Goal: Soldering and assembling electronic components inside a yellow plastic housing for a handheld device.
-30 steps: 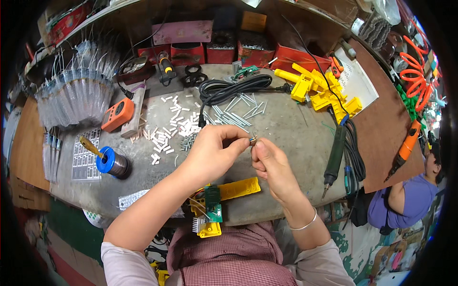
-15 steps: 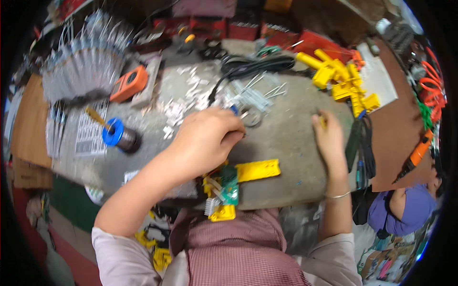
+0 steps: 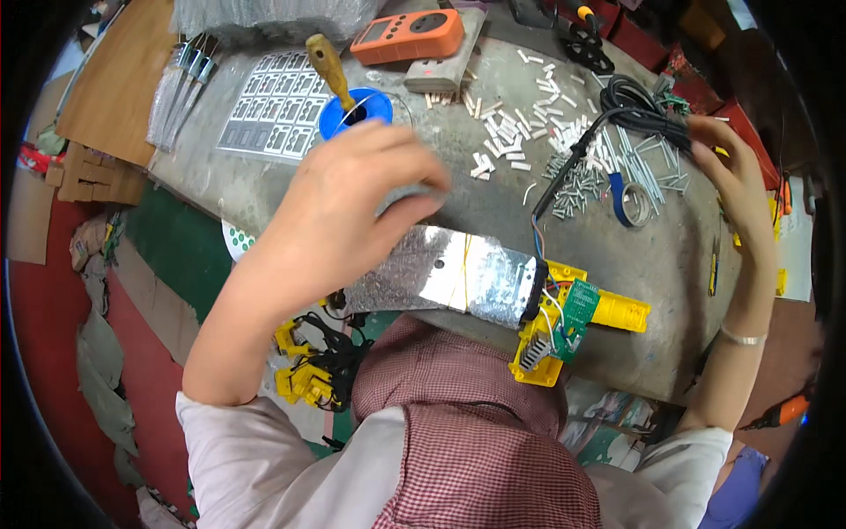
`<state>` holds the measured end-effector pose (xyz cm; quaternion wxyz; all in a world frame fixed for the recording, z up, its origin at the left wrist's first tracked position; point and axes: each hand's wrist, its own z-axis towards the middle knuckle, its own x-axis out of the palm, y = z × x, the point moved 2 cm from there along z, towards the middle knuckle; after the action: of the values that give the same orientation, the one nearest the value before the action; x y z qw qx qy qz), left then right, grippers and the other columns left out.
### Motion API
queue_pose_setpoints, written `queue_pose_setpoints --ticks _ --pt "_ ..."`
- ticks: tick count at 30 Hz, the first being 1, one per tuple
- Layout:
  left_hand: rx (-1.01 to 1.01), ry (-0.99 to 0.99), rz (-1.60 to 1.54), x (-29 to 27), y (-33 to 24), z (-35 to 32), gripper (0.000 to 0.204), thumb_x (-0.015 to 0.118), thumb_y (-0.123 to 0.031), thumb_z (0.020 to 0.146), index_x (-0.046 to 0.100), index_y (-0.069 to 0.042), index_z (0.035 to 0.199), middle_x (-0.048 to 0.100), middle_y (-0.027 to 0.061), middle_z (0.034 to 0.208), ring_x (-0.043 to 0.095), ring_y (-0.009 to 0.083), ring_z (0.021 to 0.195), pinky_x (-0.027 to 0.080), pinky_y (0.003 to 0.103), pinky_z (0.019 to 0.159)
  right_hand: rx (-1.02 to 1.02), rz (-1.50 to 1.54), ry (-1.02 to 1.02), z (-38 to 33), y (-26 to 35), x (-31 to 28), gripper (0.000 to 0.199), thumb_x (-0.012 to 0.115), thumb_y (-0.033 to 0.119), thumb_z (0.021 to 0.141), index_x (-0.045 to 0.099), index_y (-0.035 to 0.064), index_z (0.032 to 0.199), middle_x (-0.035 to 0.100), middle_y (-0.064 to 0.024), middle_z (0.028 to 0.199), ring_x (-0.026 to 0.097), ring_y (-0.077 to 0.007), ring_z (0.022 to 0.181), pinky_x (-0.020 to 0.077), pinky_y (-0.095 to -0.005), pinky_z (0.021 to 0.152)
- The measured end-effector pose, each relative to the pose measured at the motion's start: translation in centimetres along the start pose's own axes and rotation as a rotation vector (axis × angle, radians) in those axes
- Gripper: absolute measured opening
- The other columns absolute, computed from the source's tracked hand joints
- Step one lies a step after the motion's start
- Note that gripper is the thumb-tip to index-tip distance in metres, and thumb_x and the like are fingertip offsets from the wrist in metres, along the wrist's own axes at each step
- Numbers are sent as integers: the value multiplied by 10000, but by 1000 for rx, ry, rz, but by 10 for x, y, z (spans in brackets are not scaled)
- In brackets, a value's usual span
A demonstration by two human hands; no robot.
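Note:
My left hand (image 3: 357, 189) hovers over a silver foil-covered slab (image 3: 441, 269) with a yellow band around it. Its fingers curl toward the thumb; whatever they pinch, if anything, is hidden. Just beyond is a blue spool (image 3: 370, 108) with a wooden-handled tool (image 3: 329, 69) standing in it. My right hand (image 3: 736, 176) is at the edge of a coiled black cable (image 3: 648, 106), thumb and fingers apart. At the slab's right end lies a yellow plastic housing (image 3: 621, 310) carrying a green circuit board (image 3: 577, 317) and a finned grey heatsink (image 3: 534, 353). Thin wires run from the cable to it.
Small white pieces (image 3: 507, 137), screws (image 3: 573, 187) and a tape roll (image 3: 634, 203) lie mid-table. An orange meter (image 3: 410, 37) stands at the back beside a label sheet (image 3: 278, 106). A slim yellow-black tool (image 3: 713, 264) lies near my right forearm. Yellow parts (image 3: 304, 379) are below the table's edge.
The view has swung to the left and come nearer. My left hand is now close to the blue spool, and my right hand has come to the cable coil.

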<state>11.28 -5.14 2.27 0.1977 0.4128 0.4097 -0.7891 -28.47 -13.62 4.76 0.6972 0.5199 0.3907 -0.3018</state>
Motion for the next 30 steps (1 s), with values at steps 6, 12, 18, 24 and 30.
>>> queue_pose_setpoints --ticks 6,12,18,24,30 --pt "-124 225 23 7 -1 -40 205 761 -78 701 615 -45 841 556 112 873 567 326 887 474 415 740 -146 203 -98 77 10 48 464 639 49 854 561 18 1310 645 -102 1128 614 -170 1055 477 -305 962" --pt "-160 132 -12 15 2 -46 127 696 -48 779 575 -31 815 575 119 833 602 314 799 487 403 679 -231 360 -56 144 27 103 587 581 -35 831 528 178 1375 672 -96 1154 645 -177 1018 489 -313 934" --pt "-152 -23 -313 23 -23 -7 128 626 102 783 610 29 886 560 94 802 581 183 701 437 291 606 -502 90 -391 178 4 106 425 724 252 856 601 167 1253 666 -137 983 656 -234 849 511 -332 741" --pt "77 -10 -401 40 -32 6 208 668 100 732 692 2 914 558 86 789 563 229 676 432 322 592 -332 705 -614 82 101 23 73 684 39 837 624 13 872 640 -28 809 594 -111 735 505 -280 707" --pt "175 58 -223 48 -42 14 202 694 52 690 695 -27 875 528 87 782 572 251 718 444 343 623 -266 85 -460 -53 76 -23 317 683 282 873 637 85 1117 595 -64 790 553 -119 606 419 -248 544"
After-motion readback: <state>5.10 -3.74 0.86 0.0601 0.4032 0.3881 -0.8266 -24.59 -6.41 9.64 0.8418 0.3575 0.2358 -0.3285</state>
